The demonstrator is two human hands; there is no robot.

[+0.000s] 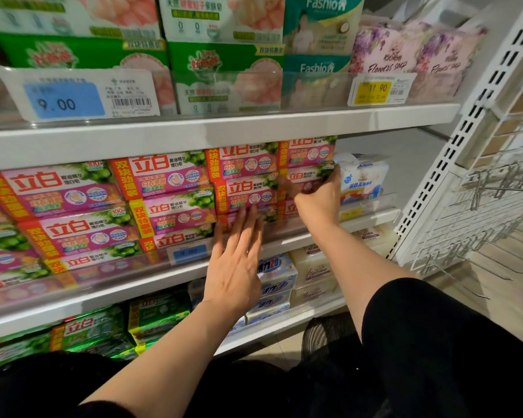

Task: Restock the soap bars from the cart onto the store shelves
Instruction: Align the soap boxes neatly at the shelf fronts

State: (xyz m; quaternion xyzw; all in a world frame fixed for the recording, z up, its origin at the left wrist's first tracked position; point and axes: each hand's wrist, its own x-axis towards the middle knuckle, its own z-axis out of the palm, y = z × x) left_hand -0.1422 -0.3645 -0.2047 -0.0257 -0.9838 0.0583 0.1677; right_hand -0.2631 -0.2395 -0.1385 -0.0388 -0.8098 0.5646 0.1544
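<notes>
Nearest the camera, black sleeves [435, 342] are seen at the bottom edge, with both forearms reaching up to the middle shelf [284, 241]. The left hand [234, 267] is held flat, fingers straight and slightly spread, its fingertips [248, 214] laid against the lower pink soap packs; nothing is gripped by it. Further in, the right hand [319, 194] is curled round the end of a pink soap pack [307, 176] in the rightmost stack, thumb on its near face. Just beside that stack a white and blue soap pack [364, 176] is stood. The pink soap packs [163, 194] are stacked in rows across the middle shelf, behind a clear guard carrying a blue price tag [189, 252]. On the shelf above, green soap boxes [224, 76] and lavender flower soap packs [405, 55] are ranged.
</notes>
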